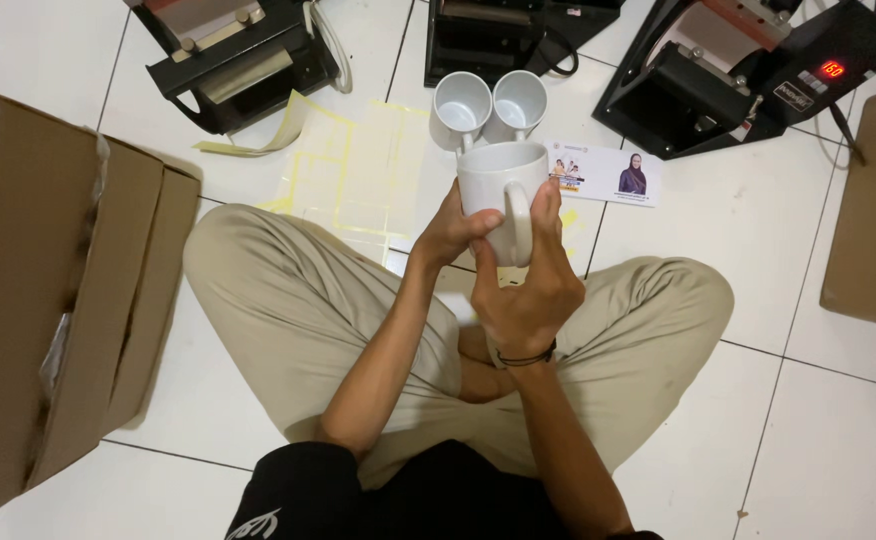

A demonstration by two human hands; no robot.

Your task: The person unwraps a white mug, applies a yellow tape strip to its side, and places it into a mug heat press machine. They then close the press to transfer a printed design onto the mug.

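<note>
I sit cross-legged on a white tiled floor. Both hands hold one white mug upright above my knees, handle turned toward me. My left hand grips the mug's left side and bottom. My right hand wraps the lower right side, its fingers running up beside the handle. Behind the mug, a printed paper strip with a picture lies flat on the floor. Two more white mugs stand side by side just beyond it.
Three black mug heat presses stand along the far edge: one at the left, one in the middle, one at the right with a lit red display. A yellowish sheet lies ahead. Cardboard boxes stand at left and right.
</note>
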